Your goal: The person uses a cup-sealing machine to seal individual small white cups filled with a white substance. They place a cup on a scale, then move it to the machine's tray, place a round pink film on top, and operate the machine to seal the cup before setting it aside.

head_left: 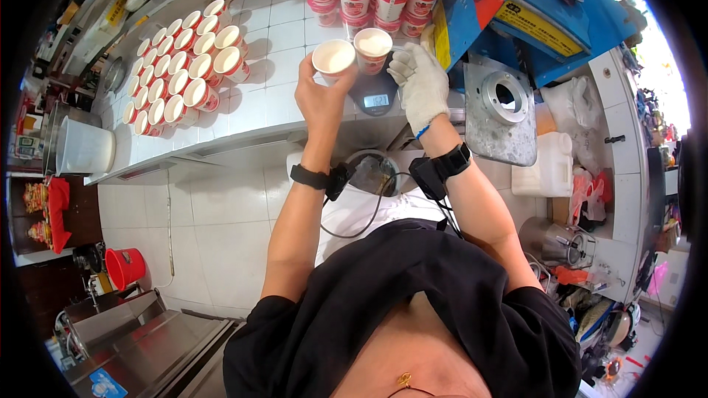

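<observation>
Got a paper cup (333,59) gripped by its sides between thumb and fingers of the bare left hand (320,107), open top up, just left of the scale (376,102). Also spotting a second cup (373,46), upright on the scale with pale stuff inside, close beside that first one. Seeing the right hand (423,90) too, in a white knitted glove, just right of the scale with fingers curled in toward the second cup. Can't tell about actual contact or any grip there, tbh.

Now for the clutter. Well left of the scale, on the same white tiled desk (269,99), counting rows and rows of open cups (177,82), all pale inside. Right behind the scale, looking at stacked tubs (389,6) with pink lids, pretty much blocking that side. Boxed in on the right by a big blue machine (520,1), plus a metal plate (483,131) with a round ring on it. Below and right of the scale, noticing a white jug (542,169). Far off to the lower left of it, down on the floor, can also make out a red bucket (125,267)
</observation>
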Demonstrator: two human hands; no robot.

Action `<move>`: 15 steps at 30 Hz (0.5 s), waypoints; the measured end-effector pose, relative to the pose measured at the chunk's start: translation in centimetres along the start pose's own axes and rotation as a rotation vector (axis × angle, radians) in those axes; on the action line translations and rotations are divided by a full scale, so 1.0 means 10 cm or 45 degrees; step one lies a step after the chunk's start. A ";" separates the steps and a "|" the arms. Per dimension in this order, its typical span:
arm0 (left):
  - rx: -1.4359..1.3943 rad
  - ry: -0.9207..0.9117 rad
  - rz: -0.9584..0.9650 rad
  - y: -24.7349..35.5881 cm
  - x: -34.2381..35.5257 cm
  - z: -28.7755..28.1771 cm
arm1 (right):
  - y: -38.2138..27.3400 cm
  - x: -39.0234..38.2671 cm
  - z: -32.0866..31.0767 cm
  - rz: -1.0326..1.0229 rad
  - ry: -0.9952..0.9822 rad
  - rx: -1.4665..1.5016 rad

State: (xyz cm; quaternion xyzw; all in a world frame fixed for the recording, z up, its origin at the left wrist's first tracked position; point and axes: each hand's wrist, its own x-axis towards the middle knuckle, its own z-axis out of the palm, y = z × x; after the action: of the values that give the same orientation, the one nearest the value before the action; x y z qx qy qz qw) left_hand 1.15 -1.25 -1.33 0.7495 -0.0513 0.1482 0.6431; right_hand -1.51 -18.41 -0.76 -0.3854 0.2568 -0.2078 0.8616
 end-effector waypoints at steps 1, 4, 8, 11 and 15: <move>-0.009 -0.001 -0.005 0.01 0.00 0.00 | 0.02 0.02 -0.03 0.009 -0.008 0.029; -0.025 0.000 0.002 -0.03 0.02 0.00 | 0.05 0.04 -0.04 0.008 -0.002 0.078; 0.000 0.005 0.007 -0.09 0.02 -0.01 | 0.05 0.03 -0.05 -0.003 0.002 0.100; 0.009 -0.007 -0.022 0.00 -0.01 0.00 | 0.05 0.04 -0.10 -0.012 -0.058 0.151; 0.036 0.047 0.061 -0.04 -0.01 0.01 | 0.04 0.03 -0.09 -0.016 -0.067 0.156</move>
State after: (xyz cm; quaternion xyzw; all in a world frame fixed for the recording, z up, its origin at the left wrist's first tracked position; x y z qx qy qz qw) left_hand 1.22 -1.31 -1.77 0.7541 -0.0554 0.1781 0.6297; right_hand -1.73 -18.81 -1.65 -0.3390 0.2185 -0.2184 0.8886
